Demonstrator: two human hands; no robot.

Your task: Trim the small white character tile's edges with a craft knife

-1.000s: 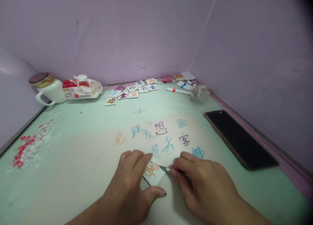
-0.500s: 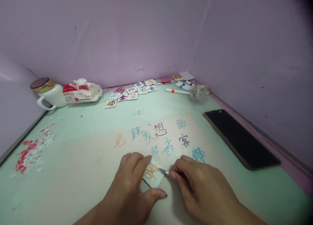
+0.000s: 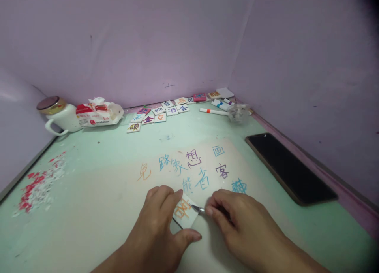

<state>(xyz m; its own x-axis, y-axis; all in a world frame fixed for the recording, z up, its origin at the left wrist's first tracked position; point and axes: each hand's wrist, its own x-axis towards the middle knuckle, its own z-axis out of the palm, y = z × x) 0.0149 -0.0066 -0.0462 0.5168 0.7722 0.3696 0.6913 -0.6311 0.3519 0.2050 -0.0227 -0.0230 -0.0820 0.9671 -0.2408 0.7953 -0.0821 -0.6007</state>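
A small white square tile (image 3: 189, 219) with an orange character lies on the table near its front, turned at an angle. My left hand (image 3: 158, 219) grips it from the left, with the fingers on its upper edge and the thumb near its lower corner. A dark line runs along the tile's lower left side. Pinched in my right hand (image 3: 239, 215) is a craft knife (image 3: 199, 209), its pointed blade touching or just over the orange strokes. Most of the knife's handle is hidden by my fingers.
Coloured characters (image 3: 194, 158) are written on the table (image 3: 97, 194) beyond my hands. A phone (image 3: 291, 166) lies at right, red and white shavings (image 3: 38, 184) at left. Lettered tiles (image 3: 171, 110), markers (image 3: 213, 112), crumpled clear plastic (image 3: 239, 113), a tissue pack (image 3: 99, 113) and a lidded mug (image 3: 63, 115) line the back.
The knife's tip has shifted very slightly left over the orange character. Both hands stay in nearly the same place, and the tile is still held.
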